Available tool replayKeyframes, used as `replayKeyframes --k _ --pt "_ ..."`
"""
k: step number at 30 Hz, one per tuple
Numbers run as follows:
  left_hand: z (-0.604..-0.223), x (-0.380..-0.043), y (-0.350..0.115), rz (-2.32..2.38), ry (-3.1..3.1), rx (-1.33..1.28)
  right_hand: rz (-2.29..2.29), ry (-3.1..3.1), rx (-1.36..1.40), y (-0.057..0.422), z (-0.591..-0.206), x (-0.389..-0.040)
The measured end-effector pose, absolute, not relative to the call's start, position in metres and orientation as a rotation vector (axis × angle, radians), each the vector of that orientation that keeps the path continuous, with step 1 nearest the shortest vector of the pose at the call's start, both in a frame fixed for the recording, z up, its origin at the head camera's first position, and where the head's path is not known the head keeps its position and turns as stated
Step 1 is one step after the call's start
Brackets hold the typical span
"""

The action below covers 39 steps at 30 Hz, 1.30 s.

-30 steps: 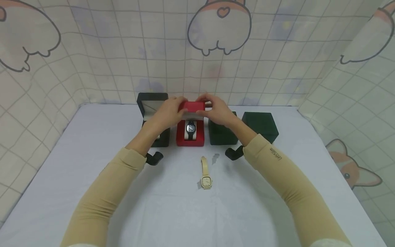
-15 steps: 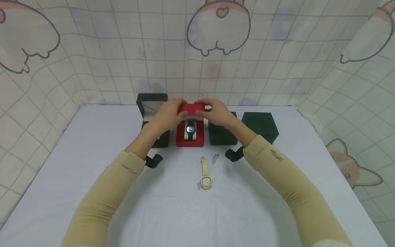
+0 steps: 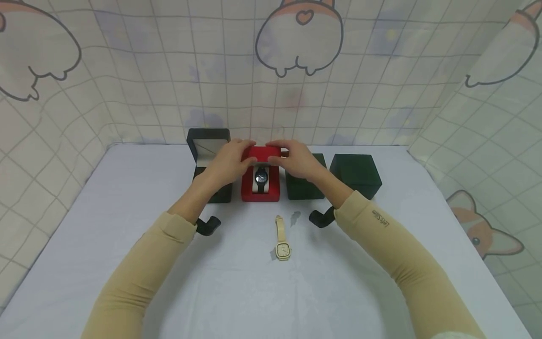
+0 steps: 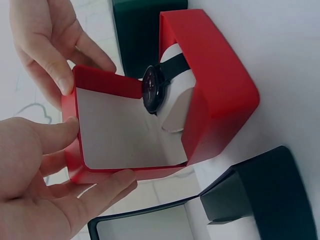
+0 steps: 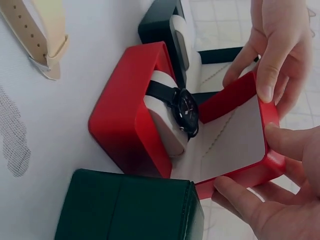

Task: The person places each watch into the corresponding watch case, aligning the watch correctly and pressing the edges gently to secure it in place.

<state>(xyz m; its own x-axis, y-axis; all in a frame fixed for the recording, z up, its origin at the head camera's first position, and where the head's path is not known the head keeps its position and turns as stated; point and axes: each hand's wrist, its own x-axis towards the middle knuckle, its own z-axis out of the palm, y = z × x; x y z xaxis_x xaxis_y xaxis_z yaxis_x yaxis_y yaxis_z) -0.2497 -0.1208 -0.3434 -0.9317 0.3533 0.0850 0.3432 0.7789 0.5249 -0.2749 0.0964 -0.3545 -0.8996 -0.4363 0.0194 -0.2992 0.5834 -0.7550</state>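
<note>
A red watch box [image 3: 260, 198] stands at the back of the table, its hinged lid [image 3: 264, 153] tilted partway open. Inside, a black watch [image 3: 261, 176] is wrapped round a white cushion. My left hand [image 3: 232, 160] holds the lid's left corner, thumb on the front edge and fingers along the side and top. At the opposite corner my right hand [image 3: 296, 159] pinches the lid the same way. The left wrist view shows the pale inner lining [image 4: 117, 132] facing the black watch [image 4: 153, 89]. From the right wrist, the right thumb [image 5: 287, 140] presses the lid's rim.
An open dark green box [image 3: 209, 133] stands left of the red one, partly behind the left forearm. Two closed green boxes [image 3: 306, 188] [image 3: 355, 170] are on the right. A beige watch [image 3: 282, 250] lies in front on the white cloth. Black wrist mounts [image 3: 207, 226] hang under the wrists.
The red lid has tilted forward and down over the box, with both hands lowering along with it. The beige watch and other boxes stay where they were.
</note>
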Motion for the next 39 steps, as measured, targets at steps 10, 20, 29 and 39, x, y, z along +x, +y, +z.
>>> replayKeyframes --k 10,20,29,39 --pt "-0.348 -0.247 -0.120 0.900 2.953 0.562 -1.204 2.681 -0.591 0.094 -0.358 -0.269" --pt "-0.353 -0.243 -0.123 0.936 2.946 0.591 -1.217 2.690 -0.585 0.093 -0.362 -0.265" --pt "-0.357 -0.239 -0.123 0.946 2.957 0.611 -1.231 2.695 -0.631 0.094 -0.366 -0.262" --pt "-0.362 -0.237 -0.123 0.957 2.964 0.628 -1.207 2.728 -0.688 0.094 -0.369 -0.259"
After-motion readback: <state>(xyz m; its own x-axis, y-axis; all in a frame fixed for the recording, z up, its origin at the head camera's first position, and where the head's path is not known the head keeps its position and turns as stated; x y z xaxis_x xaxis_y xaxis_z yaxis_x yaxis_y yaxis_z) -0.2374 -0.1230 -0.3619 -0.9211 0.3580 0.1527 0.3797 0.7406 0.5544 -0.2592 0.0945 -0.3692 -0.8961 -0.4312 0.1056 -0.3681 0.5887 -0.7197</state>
